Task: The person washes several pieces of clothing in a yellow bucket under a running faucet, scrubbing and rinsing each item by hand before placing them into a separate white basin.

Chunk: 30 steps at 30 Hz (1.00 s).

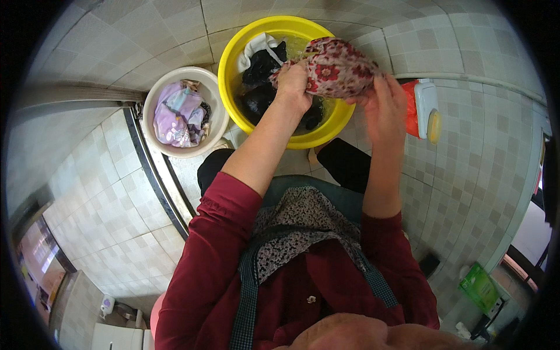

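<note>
Clenching the flowered cloth in the left hand above the yellow tub, touching its right end with the right hand, closure unclear, seemingly mid-wash, leaving dark garments soaking, apparently unfinished.

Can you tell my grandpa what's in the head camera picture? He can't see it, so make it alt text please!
The left hand and right hand hold a red-flowered cloth over a yellow basin containing water and dark items. To the left, a smaller pale basin holds lilac cloth.
</note>
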Available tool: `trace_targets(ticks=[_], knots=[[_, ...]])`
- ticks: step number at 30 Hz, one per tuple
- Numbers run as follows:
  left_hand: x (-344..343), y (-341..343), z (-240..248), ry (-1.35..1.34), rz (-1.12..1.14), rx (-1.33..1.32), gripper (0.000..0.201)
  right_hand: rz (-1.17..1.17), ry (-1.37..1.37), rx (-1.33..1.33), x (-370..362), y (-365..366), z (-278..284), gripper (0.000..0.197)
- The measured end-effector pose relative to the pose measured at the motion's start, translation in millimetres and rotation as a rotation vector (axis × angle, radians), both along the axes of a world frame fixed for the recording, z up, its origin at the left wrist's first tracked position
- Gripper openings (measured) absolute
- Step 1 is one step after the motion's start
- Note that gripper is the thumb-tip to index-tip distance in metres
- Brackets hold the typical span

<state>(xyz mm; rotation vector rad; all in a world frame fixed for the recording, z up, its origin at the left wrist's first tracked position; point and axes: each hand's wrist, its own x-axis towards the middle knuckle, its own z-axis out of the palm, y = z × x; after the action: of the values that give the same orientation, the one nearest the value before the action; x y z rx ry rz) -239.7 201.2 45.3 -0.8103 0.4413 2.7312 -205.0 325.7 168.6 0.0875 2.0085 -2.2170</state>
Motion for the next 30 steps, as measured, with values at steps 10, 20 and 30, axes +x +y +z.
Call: trace_targets(ticks=[10, 20, 30], knots=[[14.1, 7.7, 50.0, 0.11, -0.04, 0.218, 0.028, 0.069, 0.226, 0.492, -70.6, 78.7, -185.0, 0.06], [13.1, 11.8, 39.6, -0.122, 0.026, -0.003, 0.04, 0.22, -0.029, 0.012, -67.5, 14.4, -71.3, 0.057], [16.9, 44.5, -21.5, 0.021, -0.151, -0.777, 0.025, 0.082, -0.43, 0.315, -67.5, 14.2, -70.2, 0.035]])
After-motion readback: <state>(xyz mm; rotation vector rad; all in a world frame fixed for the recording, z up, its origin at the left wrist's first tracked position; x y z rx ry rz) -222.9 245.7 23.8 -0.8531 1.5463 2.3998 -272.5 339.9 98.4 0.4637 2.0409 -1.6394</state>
